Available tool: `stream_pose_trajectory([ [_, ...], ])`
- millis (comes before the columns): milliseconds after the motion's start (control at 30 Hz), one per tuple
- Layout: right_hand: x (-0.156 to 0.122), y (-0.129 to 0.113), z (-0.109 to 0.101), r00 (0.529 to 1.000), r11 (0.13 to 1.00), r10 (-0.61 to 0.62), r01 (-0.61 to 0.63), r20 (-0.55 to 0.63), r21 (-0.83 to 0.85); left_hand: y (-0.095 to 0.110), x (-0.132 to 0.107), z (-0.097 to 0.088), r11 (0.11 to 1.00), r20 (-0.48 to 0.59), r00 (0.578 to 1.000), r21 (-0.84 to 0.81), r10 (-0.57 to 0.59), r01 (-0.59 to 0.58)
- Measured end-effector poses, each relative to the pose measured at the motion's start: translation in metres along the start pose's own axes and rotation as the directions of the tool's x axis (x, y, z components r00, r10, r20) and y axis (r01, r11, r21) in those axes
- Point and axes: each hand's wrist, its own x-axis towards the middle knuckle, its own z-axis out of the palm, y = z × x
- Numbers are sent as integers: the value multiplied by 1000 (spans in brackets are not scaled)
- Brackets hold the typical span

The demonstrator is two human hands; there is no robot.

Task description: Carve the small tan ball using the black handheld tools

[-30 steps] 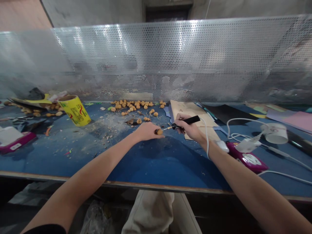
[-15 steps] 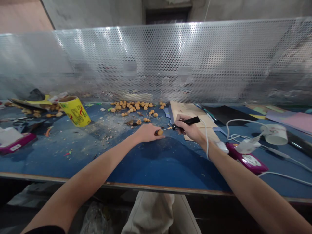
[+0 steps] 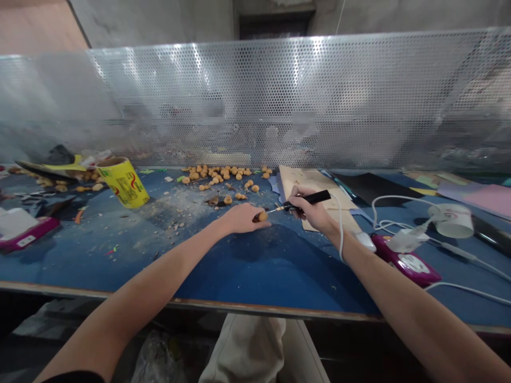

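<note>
In the head view, the left hand (image 3: 242,219) is curled nearly shut, with thumb and fingertips pinching a small round tan bead (image 3: 262,216) against the blue work mat (image 3: 259,271). The right hand (image 3: 313,211) holds a black pen-style engraver (image 3: 309,199) in a firm writing grip, and its thin metal bit (image 3: 274,210) reaches to the bead, apparently touching it. A white cable (image 3: 340,226) runs from the engraver's back end down past the right wrist. Beyond the grip lies a scattered heap of similar tan beads (image 3: 215,174), with pale dust and chips (image 3: 175,213) to the left of the left hand. Just beyond the right hand lies a cardboard sheet (image 3: 319,183). Right of the right wrist sit a magenta power bank (image 3: 407,266) and a white paper cup (image 3: 451,221). Further left of the grip, a yellow label roll (image 3: 123,182) lies on its side, below a perforated metal screen (image 3: 255,101).
</note>
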Motion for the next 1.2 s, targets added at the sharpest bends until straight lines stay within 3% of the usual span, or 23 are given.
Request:
stream_pose_trajectory([
  [367, 0, -5, 3, 999, 999, 44, -44, -15, 7, -1, 0, 1, 998, -14, 1000, 67, 0, 1],
  [1200, 0, -2, 2, 999, 999, 40, -40, -9, 9, -1, 1, 1, 999, -24, 1000, 32, 2, -2],
])
